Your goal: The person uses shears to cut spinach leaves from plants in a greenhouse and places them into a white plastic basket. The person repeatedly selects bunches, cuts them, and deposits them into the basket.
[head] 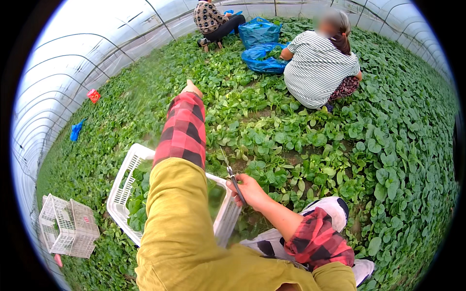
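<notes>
My left arm reaches far forward over the leafy plants (255,134), a finger extended on my left hand (192,88). The sleeve hides part of that hand, and nothing shows in it. In my right hand (248,191) is a slim-bladed cutting tool, seemingly a knife (233,178), held by its dark handle with the blade angled up and forward. That hand is beside the right rim of a white plastic crate (113,196). Green leaves (138,211) lie inside the crate, partly hidden under my left arm.
Ahead on the right, a person in a striped shirt (320,69) squats beside blue plastic bags (260,32). Another person (211,18) sits on a low stool farther back. White crates (69,225) stand at left, near the greenhouse's plastic wall (54,69).
</notes>
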Action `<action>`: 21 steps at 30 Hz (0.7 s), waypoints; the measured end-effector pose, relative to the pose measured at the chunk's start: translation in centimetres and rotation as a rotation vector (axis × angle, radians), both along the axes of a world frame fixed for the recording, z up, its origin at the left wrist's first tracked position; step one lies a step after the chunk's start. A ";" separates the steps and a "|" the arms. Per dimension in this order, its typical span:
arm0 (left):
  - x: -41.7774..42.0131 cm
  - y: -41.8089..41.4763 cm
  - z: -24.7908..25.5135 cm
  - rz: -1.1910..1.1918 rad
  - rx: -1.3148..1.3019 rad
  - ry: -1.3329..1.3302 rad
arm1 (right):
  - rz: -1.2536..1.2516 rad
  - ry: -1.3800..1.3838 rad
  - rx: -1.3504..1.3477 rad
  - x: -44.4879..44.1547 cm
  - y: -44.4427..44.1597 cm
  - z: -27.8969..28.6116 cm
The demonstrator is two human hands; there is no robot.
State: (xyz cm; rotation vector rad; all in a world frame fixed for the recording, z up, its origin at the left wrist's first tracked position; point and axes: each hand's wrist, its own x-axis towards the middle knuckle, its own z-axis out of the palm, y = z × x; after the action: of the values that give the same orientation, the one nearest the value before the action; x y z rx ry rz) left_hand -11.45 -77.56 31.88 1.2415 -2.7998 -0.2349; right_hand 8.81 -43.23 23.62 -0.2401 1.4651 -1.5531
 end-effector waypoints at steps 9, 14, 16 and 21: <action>0.1 0.8 -1.2 0.006 0.002 -0.087 | 0.022 0.458 0.270 -0.2 -1.6 -2.9; -0.1 0.5 -0.7 -0.023 -0.041 -0.032 | 0.030 0.338 0.140 0.6 -2.3 -4.6; 0.0 0.5 0.2 -0.104 -0.011 -0.130 | 0.043 0.289 0.130 1.0 -2.2 -4.4; 0.9 -0.1 -1.3 -0.076 -0.081 -0.060 | 0.031 0.230 0.136 1.1 -2.9 -4.5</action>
State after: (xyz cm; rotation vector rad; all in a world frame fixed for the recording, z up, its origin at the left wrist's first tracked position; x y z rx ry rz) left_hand -10.60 -77.63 30.56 1.1458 -2.8786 -0.0887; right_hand 9.91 -46.12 19.11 -0.3690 1.7309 -1.4304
